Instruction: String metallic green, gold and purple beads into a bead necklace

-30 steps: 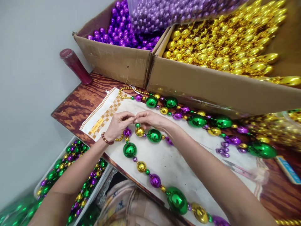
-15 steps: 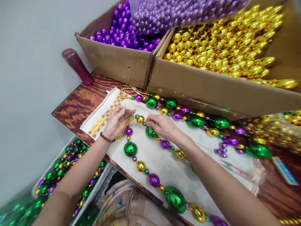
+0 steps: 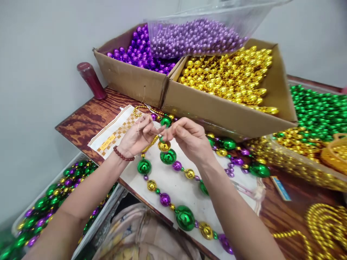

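My left hand, with a dark red bead bracelet at the wrist, has curled fingers closed on a thin pale string. Close beside it, my right hand is pinched on the same string near the end of a bead necklace. A gold bead hangs just below the fingers. From there the necklace of green, gold and purple beads loops down over the white cloth toward my lap. Small gold beads run below my left hand. The fingertips partly hide the string.
Cardboard boxes of purple beads and gold beads stand behind, a bag of lilac beads on top. A dark red bottle is at back left. Scissors and a blue-white box lie right. Finished strands fill a bin.
Both hands have lifted slightly, and my right hand has turned and come closer to my left. The necklace end rose with them. The camera view has shifted, showing more on the right.
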A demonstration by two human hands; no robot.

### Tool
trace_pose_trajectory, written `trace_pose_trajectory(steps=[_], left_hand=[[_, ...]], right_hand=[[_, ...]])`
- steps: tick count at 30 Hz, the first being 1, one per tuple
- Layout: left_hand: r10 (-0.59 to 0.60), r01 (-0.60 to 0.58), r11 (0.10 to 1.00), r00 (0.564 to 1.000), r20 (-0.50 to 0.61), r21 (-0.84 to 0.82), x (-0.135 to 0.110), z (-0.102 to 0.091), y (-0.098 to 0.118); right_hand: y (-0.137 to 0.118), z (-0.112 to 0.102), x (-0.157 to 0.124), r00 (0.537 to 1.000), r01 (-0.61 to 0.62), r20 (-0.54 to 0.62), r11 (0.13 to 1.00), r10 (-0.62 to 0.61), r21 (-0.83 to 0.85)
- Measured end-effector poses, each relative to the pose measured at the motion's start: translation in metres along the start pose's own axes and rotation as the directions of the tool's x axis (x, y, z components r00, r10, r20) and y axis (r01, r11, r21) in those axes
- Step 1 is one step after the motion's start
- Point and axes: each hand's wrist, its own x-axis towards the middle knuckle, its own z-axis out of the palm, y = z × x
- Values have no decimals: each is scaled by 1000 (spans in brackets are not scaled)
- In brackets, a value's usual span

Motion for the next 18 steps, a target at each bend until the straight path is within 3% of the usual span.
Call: trace_pose_trajectory(steps=[6,12,15,18], left_hand=[[102,-122,983,985,141,140,-13,46,9],[102,-164,950,967,233,265,-10,86,16],[150,-249,909,944,293,335,-4,125,40],[238,-398,852,874,425,340,-6,187,83]], right_hand=[[-43,11,-12,955,167,-233,982,-184,-93],[-86,12,-16,939,173,-240,943,-245,-285],[-126,14,-3,916,254,-206,894,-345,-369],[-192,19,21,880,351,-141,821,-454,-451]])
